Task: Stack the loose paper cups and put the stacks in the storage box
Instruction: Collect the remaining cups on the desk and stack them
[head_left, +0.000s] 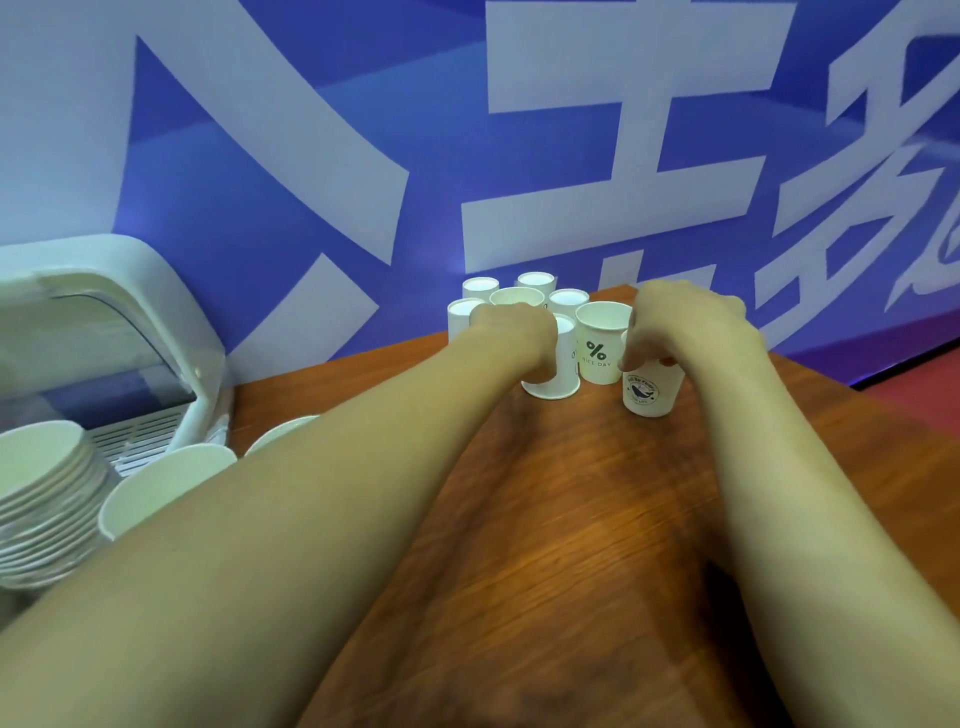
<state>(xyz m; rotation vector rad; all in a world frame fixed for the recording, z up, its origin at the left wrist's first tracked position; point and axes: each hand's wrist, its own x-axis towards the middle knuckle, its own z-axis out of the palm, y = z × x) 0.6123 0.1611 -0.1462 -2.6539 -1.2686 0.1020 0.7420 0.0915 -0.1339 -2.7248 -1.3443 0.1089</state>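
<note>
Left arm (311, 493): bare, stretched forward from lower left.
Left hand (519, 338): fingers curled round the side of a white cup (556, 382).
Right arm (779, 493): bare, stretched forward.
Right hand (685, 327): knuckles up, fingertips pinching the rim of a printed cup (649, 395).

The broad middle of the table (545, 519) lies bare from its near edge up to the cups, and the stretch toward its right edge is open too. At the far edge the cluster of upright paper cups (531, 283) stands packed close against the blue banner wall (311, 130). At its front, the left hand (519, 338) grips a plain white cup (558, 379) and the right hand (685, 322) holds the round-logo cup (649, 392), with the "%" cup (602, 348) filling the gap between them. Along the left edge the storage box (130, 312) with its raised lid, a tall stack of cups (47, 493) and loose cups (156, 488) bar the way.
</note>
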